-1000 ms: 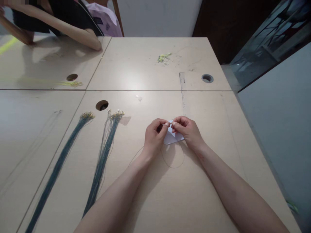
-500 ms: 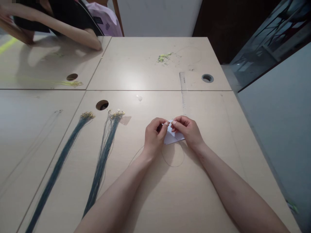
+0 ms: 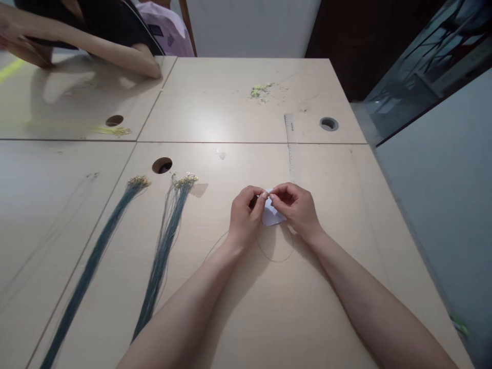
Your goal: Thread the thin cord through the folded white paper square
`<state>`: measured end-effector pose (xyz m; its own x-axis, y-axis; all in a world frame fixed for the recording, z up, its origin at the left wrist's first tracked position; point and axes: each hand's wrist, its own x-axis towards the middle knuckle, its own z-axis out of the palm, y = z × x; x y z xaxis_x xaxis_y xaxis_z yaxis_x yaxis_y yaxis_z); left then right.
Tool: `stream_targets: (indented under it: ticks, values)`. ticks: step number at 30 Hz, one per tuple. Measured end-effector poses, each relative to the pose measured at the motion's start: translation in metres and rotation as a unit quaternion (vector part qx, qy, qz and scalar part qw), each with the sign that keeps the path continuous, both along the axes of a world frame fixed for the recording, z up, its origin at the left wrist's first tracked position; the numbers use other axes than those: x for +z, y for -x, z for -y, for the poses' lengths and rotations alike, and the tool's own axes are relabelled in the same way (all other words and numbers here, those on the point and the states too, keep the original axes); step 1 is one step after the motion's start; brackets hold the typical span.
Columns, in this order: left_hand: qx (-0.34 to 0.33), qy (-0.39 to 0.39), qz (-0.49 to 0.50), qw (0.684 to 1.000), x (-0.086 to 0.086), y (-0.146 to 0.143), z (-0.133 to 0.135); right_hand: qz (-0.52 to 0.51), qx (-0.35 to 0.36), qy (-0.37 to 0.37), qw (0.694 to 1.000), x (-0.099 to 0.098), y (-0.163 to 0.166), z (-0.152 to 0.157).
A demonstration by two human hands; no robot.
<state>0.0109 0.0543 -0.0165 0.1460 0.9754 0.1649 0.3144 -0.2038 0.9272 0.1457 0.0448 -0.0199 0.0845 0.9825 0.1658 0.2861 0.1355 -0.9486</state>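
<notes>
Thin cord curved, bows twd person.

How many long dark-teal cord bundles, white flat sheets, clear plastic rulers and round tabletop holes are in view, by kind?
Dark-teal cord bundles with gold-coloured ends: 2
White flat sheet: 1
Clear plastic ruler: 1
Round tabletop holes: 3
Total: 7

Across the worktop we see a clear ruler lying over a seam, a scatter of yellow-green scraps, a grey-rimmed hole, and a lilac bag beside a person in black.
</notes>
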Motion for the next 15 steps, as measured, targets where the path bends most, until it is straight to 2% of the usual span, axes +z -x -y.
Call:
stream_targets:
  ticks: [7, 15]
  values:
    - [-0.004, -0.039, -0.028, 0.999, 0.0003, -0.0004, 0.001, 0.042, -0.001, -0.028, 0.999, 0.0002, -0.0004, -0.0005]
    - [-0.013, -0.032, -0.018, 0.999, 0.001, -0.0001, 0.0011, -0.001, 0.009, -0.001, 1.0, -0.0017, -0.0008, -0.0002]
